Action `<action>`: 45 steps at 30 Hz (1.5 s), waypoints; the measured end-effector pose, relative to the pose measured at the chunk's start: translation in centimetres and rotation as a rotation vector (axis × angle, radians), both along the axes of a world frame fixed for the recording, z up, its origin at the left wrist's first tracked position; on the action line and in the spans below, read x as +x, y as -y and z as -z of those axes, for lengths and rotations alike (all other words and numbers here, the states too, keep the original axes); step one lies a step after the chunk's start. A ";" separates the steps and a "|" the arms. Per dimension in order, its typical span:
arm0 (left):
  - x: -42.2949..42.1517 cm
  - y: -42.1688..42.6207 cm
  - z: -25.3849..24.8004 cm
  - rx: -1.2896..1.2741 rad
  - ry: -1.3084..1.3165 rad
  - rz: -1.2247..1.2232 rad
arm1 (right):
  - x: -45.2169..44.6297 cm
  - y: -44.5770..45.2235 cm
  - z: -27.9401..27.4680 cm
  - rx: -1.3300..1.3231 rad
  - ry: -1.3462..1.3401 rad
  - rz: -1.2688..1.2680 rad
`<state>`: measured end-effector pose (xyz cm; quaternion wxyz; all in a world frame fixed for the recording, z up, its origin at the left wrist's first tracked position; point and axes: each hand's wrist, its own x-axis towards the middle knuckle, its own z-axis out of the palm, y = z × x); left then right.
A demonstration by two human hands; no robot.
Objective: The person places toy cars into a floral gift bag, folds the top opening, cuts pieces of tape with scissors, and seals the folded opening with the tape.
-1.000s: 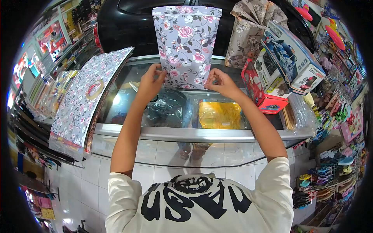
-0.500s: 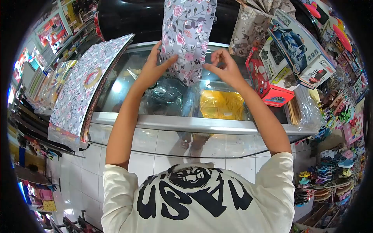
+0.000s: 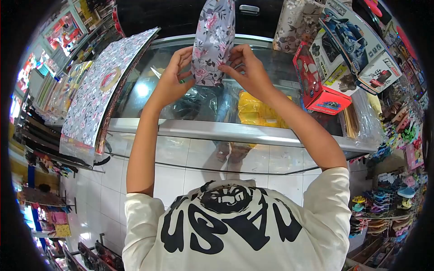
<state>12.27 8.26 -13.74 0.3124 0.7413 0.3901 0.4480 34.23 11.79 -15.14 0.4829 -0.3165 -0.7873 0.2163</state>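
Note:
A tall grey floral paper packet (image 3: 212,49), printed with pink roses, stands upright between my hands on the glass counter (image 3: 135,101). My right hand (image 3: 249,70) has its thumb on the front of the packet near its right edge, with the fingers curled at the side. Along the left edge is my left hand (image 3: 174,81), fingers bent and apart from the thumb, touching the packet's side without a visible grip. Scissors (image 3: 156,72) lie partly hidden behind my left hand. Below the packet is dark clear-wrapped stuff (image 3: 196,106), next to a yellow plastic-wrapped item (image 3: 260,110).
Left on the counter lie floral wrapping sheets (image 3: 97,86) with a tape roll (image 3: 110,79) on top. Toy car boxes (image 3: 357,49) and a red box (image 3: 323,99) are stacked right. A brown floral wrapped package (image 3: 296,27) stands behind. The metal counter edge (image 3: 203,129) runs in front.
The floral packet now looks narrower and more rounded. My right hand has moved in from a loose pose to pinch its right edge. My left hand has turned, its fingers now against the left side.

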 end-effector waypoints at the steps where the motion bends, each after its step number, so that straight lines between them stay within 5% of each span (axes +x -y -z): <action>1: 0.2 0.3 0.0 0.006 -0.036 -0.019 | -0.1 -0.1 0.1 0.025 -0.019 -0.002; 16: 1.4 -0.4 2.6 0.167 -0.016 -0.042 | -0.7 0.6 0.2 0.061 -0.094 -0.024; 22: 1.4 -0.1 3.5 0.447 -0.365 -0.318 | -0.7 0.7 0.2 0.077 -0.104 -0.022; 31: 1.4 1.1 2.4 0.056 0.127 -0.188 | -0.9 0.7 0.3 0.049 -0.121 -0.022; 45: 2.3 0.8 2.6 0.408 -0.190 -0.343 | -0.5 0.6 0.5 -0.016 -0.108 0.022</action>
